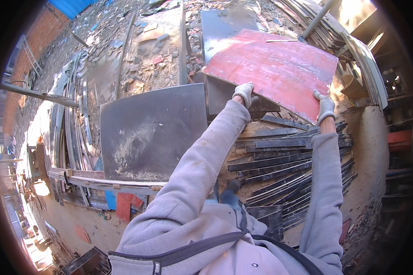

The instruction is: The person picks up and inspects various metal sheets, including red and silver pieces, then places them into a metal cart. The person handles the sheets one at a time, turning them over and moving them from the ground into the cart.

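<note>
A large worn red plywood board (280, 66) stretches out in front of me, its far side reaching over other panels. My left hand (246, 93), in a pale knitted glove, is closed on its near left edge. At the near right corner, my right hand (325, 105), gloved the same way, grips the board too. The fingertips under the board are hidden. Left of my left arm lies a big black panel (153, 133) with dusty scuffs on its surface. Another dark panel (221, 94) shows partly beneath the red board, and a dark sheet (222, 32) lies beyond it.
Below my hands, several black wooden strips (280, 158) lie fanned on the ground. Long boards are stacked at the right (365, 68), and more strips lean at the left (69, 119). A metal pole (317, 18) stands far right. Wood scraps (147, 59) litter the far ground.
</note>
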`<state>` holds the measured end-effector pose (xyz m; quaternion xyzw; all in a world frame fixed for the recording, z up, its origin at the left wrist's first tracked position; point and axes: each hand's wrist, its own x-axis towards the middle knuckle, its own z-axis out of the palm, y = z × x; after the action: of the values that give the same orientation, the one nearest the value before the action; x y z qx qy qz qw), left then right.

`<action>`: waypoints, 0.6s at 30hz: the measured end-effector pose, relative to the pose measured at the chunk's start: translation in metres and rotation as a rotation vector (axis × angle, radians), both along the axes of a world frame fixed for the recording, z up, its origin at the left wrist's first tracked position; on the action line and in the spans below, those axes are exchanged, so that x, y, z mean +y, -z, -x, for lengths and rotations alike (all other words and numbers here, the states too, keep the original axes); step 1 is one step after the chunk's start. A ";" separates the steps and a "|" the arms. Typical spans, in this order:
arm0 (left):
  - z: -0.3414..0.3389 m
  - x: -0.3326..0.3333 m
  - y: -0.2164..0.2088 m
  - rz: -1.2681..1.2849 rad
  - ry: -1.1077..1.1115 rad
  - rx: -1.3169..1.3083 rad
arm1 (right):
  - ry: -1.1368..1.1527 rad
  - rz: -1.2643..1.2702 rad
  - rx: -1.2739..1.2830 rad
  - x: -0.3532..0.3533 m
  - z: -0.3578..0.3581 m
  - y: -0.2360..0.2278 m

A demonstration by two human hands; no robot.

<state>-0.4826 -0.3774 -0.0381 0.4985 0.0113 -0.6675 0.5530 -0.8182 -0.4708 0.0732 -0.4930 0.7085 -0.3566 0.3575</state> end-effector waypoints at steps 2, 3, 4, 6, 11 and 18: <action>-0.009 -0.001 0.004 -0.021 -0.025 -0.022 | 0.032 0.016 -0.101 0.008 -0.026 -0.002; -0.014 -0.001 0.005 -0.009 -0.018 -0.012 | 0.050 0.027 -0.148 0.015 -0.038 -0.004; -0.019 -0.002 0.005 0.006 -0.006 -0.001 | 0.058 0.074 -0.161 0.019 -0.043 -0.004; -0.019 -0.006 0.004 0.023 -0.001 -0.017 | 0.076 0.168 -0.182 0.024 -0.044 0.000; -0.024 -0.006 0.013 0.020 0.185 -0.195 | 0.192 0.022 -0.036 0.051 -0.038 0.016; -0.047 0.010 0.047 -0.093 0.366 -0.649 | 0.456 -0.007 -0.251 0.142 -0.088 0.020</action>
<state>-0.4359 -0.3674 -0.0852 0.7026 -0.2234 -0.5612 0.3761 -0.7304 -0.3288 0.0533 -0.2709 0.7527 -0.4840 0.3547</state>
